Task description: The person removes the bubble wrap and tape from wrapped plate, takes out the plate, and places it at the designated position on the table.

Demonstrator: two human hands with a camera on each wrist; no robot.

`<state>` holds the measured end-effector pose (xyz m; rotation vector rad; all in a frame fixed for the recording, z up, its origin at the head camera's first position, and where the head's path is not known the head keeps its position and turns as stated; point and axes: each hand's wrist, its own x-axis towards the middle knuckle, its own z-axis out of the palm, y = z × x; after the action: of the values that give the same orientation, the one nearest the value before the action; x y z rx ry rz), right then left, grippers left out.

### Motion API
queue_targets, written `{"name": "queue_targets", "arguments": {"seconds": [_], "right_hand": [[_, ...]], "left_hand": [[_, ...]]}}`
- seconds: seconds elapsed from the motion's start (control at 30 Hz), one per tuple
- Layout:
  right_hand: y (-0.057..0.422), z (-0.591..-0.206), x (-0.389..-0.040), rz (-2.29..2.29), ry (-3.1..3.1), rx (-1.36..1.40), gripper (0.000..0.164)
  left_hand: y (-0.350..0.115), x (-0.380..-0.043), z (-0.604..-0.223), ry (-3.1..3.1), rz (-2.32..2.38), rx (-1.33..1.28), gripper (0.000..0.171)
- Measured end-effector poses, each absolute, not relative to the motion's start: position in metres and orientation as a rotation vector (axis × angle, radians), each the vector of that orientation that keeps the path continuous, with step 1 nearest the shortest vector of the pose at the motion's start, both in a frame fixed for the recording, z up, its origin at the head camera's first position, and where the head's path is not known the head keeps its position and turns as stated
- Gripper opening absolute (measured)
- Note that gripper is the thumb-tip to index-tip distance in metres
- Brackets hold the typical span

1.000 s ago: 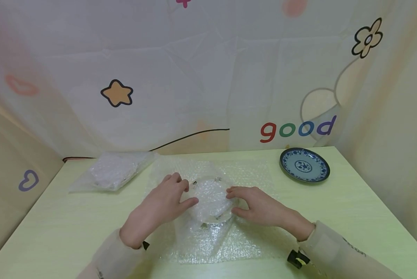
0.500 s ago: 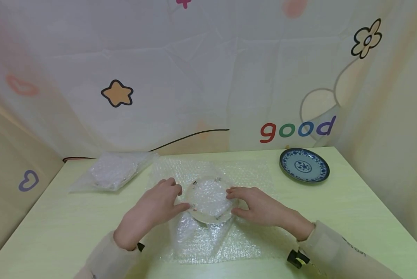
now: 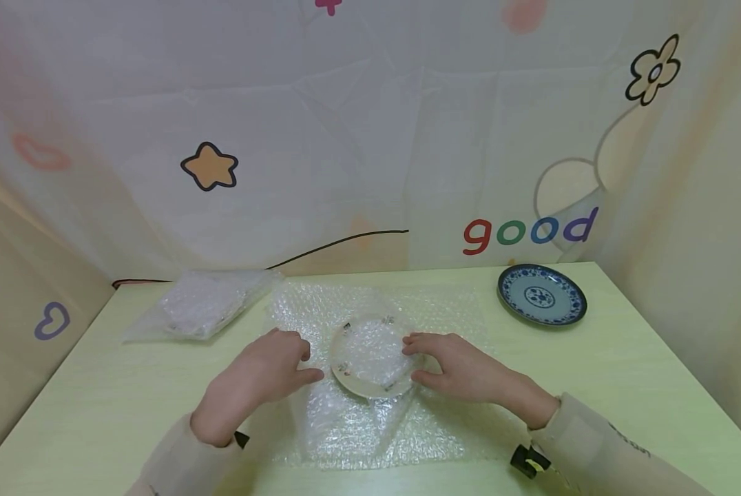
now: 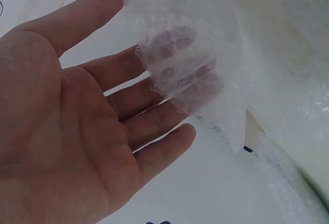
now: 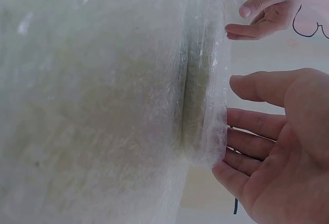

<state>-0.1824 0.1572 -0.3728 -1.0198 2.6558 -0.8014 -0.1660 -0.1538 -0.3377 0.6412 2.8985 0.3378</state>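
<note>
A pale round plate with small floral marks on its rim lies on a sheet of bubble wrap at mid-table. Its left rim is bare; bubble texture shows over its middle. My left hand is just left of the plate, thumb and fingers apart. In the left wrist view a wrap flap lies across the nearly straight fingertips and partly veils them. My right hand rests loosely at the plate's right rim. In the right wrist view its fingertips touch the folded wrap edge.
A flat bubble-wrapped packet lies at the back left of the table. A blue-patterned plate with a dark rim sits at the back right. A printed cloth hangs behind and at the sides.
My left hand has moved left and nearer to me, and the wrap flap has come off the plate's left side, baring its rim. The right hand has stayed in place.
</note>
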Motion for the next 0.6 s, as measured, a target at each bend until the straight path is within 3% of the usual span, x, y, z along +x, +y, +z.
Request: {"name": "queue_targets", "arguments": {"seconds": [0.33, 0.6], "right_hand": [[0.158, -0.375, -0.183, -0.797, 2.661, -1.001, 0.035], [0.157, -0.375, -0.183, -0.794, 2.657, -0.999, 0.035]], "left_hand": [[-0.159, -0.167, -0.335, 2.784, 0.349, 0.499, 0.025], [-0.166, -0.169, -0.336, 2.701, 0.354, 0.555, 0.028]]}}
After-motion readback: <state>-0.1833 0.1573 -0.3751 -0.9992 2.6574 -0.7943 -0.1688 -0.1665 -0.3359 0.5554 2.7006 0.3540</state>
